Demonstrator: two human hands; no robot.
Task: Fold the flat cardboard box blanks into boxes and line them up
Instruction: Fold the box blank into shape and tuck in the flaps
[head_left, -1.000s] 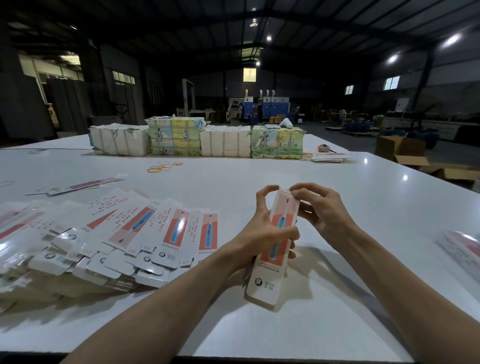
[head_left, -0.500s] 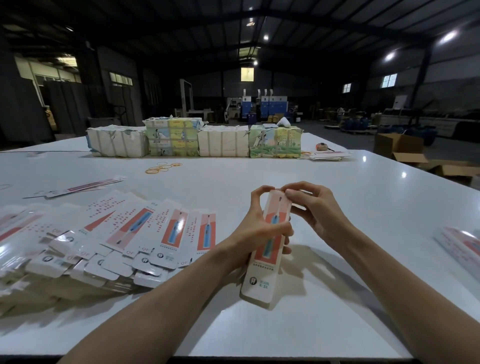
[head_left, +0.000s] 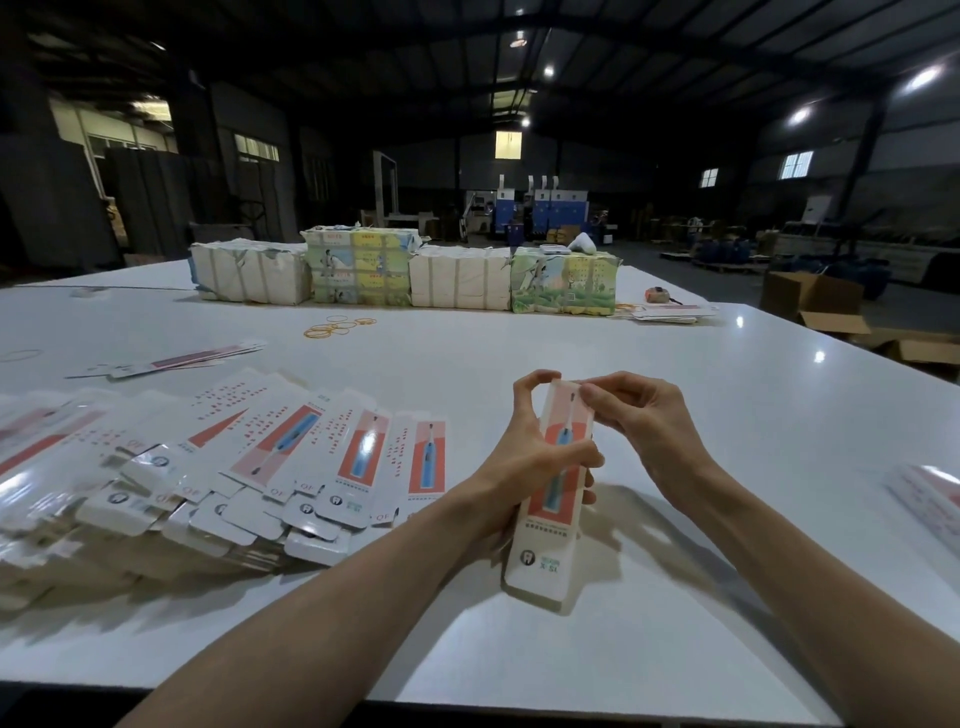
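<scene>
A person stands at the near edge of a large white table (head_left: 597, 332), both bare forearms reaching out over it. Between the hands is a long, narrow box (head_left: 551, 512), white with a coral panel and a blue toothbrush picture. It tilts away from the person, and its lower end is close to the table top; whether it touches is unclear.

The left hand (head_left: 524, 460) is wrapped round the middle of the box, with thumb and forefinger arched over the top end. The right hand (head_left: 641, 421) has its fingertips curled onto that same top end, pinching it.

Just left of the hands, a fanned stack of flat blanks (head_left: 260, 457) with the same print lies spread across the table. At the right edge of the table lie more white and coral packages (head_left: 930, 493), blurred.

Farther out, a single flat blank (head_left: 176, 358) lies alone, and beyond it is a scatter of yellow rubber bands (head_left: 337, 328). Along the far side stands a row of wrapped bundles (head_left: 457, 283), with a small pile of blanks (head_left: 675, 312) to their right.

Past the table, open brown cartons (head_left: 810, 299) sit on the floor of a dim warehouse, and blue machines (head_left: 550, 205) stand at the back.
</scene>
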